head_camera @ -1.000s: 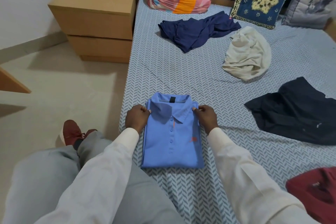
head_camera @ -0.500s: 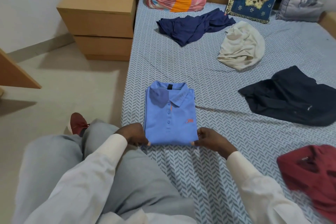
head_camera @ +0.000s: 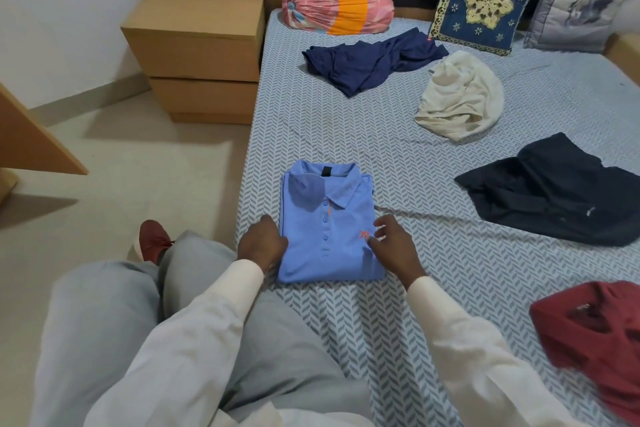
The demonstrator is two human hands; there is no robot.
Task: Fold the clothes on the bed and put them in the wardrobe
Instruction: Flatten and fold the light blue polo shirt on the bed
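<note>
I count one garment done: the blue polo shirt (head_camera: 329, 229) lies folded into a neat rectangle, collar up, near the left edge of the bed (head_camera: 346, 135), straight ahead of me at 12 o'clock. My left hand (head_camera: 263, 246) sits against its 9 o'clock edge with the fingers bent. Their tips are hidden, so I cannot tell whether they grip the cloth or only press it. My right hand (head_camera: 394, 250) rests on the 4 o'clock side of the shirt, fingers loosely spread, holding nothing.

Four pieces still lie crumpled. From the polo:
- a navy garment (head_camera: 374, 62) at 12 o'clock
- a cream garment (head_camera: 457, 97) at 1 o'clock
- a black garment (head_camera: 554, 191) at 3 o'clock
- a red garment (head_camera: 595, 340) at 5 o'clock

I see no wardrobe, and nothing looks stowed. I judge the task barely begun.
</note>
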